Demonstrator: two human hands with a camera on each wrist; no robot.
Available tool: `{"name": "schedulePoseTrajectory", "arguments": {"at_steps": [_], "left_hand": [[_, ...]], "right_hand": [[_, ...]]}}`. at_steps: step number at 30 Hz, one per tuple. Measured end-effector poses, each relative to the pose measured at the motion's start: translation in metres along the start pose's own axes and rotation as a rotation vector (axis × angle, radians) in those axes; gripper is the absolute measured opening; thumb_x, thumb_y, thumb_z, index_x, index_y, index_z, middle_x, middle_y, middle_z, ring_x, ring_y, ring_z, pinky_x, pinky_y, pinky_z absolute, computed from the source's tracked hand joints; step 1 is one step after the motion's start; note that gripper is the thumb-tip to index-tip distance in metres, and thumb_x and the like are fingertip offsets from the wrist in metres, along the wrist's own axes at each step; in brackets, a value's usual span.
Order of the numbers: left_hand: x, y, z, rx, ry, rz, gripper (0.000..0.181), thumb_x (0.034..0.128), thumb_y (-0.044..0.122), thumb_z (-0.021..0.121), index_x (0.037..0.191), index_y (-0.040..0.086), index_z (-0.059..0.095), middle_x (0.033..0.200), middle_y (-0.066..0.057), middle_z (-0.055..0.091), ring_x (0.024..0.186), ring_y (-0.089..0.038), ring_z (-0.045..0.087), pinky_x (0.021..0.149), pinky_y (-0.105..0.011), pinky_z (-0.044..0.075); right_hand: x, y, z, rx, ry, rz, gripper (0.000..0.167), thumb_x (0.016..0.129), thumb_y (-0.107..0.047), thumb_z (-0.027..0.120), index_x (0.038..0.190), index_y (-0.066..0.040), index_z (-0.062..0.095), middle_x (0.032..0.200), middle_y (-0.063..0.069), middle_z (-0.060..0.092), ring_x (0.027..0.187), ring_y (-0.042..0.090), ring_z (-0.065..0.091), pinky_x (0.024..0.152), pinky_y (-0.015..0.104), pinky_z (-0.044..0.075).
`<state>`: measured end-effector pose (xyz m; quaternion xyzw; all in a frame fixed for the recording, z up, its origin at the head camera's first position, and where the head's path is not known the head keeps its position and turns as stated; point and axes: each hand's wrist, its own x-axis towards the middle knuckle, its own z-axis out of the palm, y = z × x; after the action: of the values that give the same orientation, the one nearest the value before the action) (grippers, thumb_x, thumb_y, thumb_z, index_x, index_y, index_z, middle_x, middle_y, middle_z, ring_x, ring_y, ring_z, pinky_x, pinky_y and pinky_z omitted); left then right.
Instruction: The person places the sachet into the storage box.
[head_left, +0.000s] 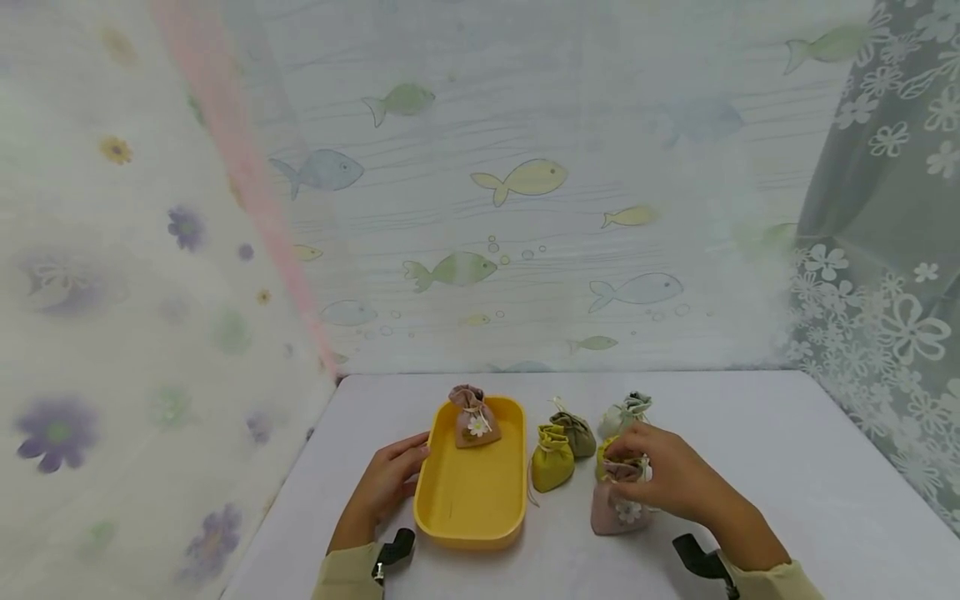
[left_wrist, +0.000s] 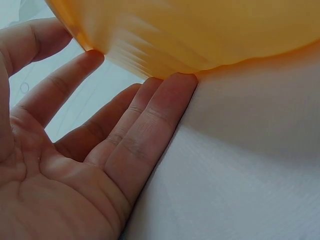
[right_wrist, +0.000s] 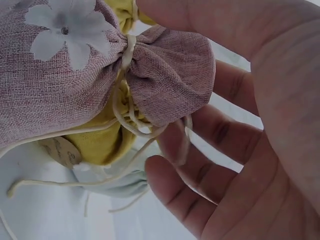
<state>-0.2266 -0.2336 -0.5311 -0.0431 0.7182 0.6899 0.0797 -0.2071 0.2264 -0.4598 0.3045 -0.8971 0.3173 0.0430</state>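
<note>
My left hand [head_left: 386, 483] touches the left side of a yellow plastic tray [head_left: 432, 500], its fingers extended. In the left wrist view, fingertips [left_wrist: 180, 82] meet the tray's wall [left_wrist: 200, 40] low down. A dusty-pink drawstring pouch [head_left: 477, 427] with a white flower lies in the tray's far end. My right hand [head_left: 671, 475] is around the gathered top of another pink flowered pouch [head_left: 611, 512] on the table. In the right wrist view, that pouch's neck [right_wrist: 170, 75] lies between the thumb and spread fingers [right_wrist: 175, 192], with no pinch visible.
A yellow pouch [head_left: 552, 467] and an olive pouch [head_left: 577, 435] stand right of the tray. Behind the right hand are another yellow pouch [right_wrist: 102, 140] and a pale green one [right_wrist: 112, 182]. Fish-printed curtain [head_left: 525, 250] hangs beyond the white table [head_left: 720, 417].
</note>
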Motion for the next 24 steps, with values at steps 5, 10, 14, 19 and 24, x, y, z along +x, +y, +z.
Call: {"name": "schedulePoseTrajectory", "arguments": {"at_steps": [5, 10, 14, 19, 24], "left_hand": [[0.0014, 0.0003, 0.0007, -0.002, -0.002, -0.008, 0.059, 0.0972, 0.041, 0.07, 0.148, 0.014, 0.058, 0.148, -0.014, 0.06, 0.121, -0.027, 0.069, 0.09, -0.041, 0.063], [0.0021, 0.0024, 0.0019, -0.006, -0.009, -0.005, 0.06, 0.0972, 0.041, 0.07, 0.149, 0.014, 0.058, 0.148, -0.014, 0.06, 0.121, -0.027, 0.069, 0.09, -0.041, 0.063], [0.0012, 0.0034, 0.0016, 0.003, -0.006, -0.004, 0.059, 0.0979, 0.041, 0.07, 0.149, 0.013, 0.057, 0.148, -0.015, 0.06, 0.121, -0.027, 0.069, 0.09, -0.041, 0.063], [0.0005, 0.0022, -0.0002, 0.006, 0.0, -0.006, 0.059, 0.0977, 0.041, 0.07, 0.149, 0.014, 0.058, 0.148, -0.014, 0.06, 0.12, -0.027, 0.069, 0.089, -0.041, 0.063], [0.0017, 0.0006, -0.0006, -0.009, -0.011, 0.005, 0.061, 0.0974, 0.042, 0.07, 0.149, 0.013, 0.057, 0.148, -0.015, 0.059, 0.121, -0.028, 0.069, 0.09, -0.041, 0.063]], "right_hand": [[-0.0009, 0.0019, -0.0022, 0.043, -0.035, 0.039, 0.027, 0.084, -0.026, 0.087, 0.106, -0.03, 0.072, 0.101, -0.013, 0.06, 0.093, 0.005, 0.064, 0.076, 0.027, 0.06], [-0.0011, 0.0028, -0.0042, 0.055, -0.054, 0.059, 0.025, 0.086, -0.029, 0.085, 0.107, -0.029, 0.072, 0.101, -0.012, 0.061, 0.091, 0.004, 0.064, 0.075, 0.027, 0.059], [0.0, 0.0031, -0.0051, 0.052, -0.069, 0.073, 0.024, 0.087, -0.027, 0.084, 0.109, -0.028, 0.073, 0.103, -0.014, 0.066, 0.09, 0.002, 0.064, 0.072, 0.026, 0.057], [0.0009, 0.0034, -0.0055, 0.077, -0.092, 0.08, 0.021, 0.089, -0.025, 0.082, 0.107, -0.027, 0.073, 0.104, -0.013, 0.07, 0.087, 0.0, 0.064, 0.068, 0.024, 0.055], [0.001, 0.0036, -0.0057, 0.083, -0.075, 0.055, 0.017, 0.089, -0.024, 0.082, 0.103, -0.027, 0.074, 0.102, -0.013, 0.07, 0.086, 0.0, 0.063, 0.065, 0.024, 0.054]]}}
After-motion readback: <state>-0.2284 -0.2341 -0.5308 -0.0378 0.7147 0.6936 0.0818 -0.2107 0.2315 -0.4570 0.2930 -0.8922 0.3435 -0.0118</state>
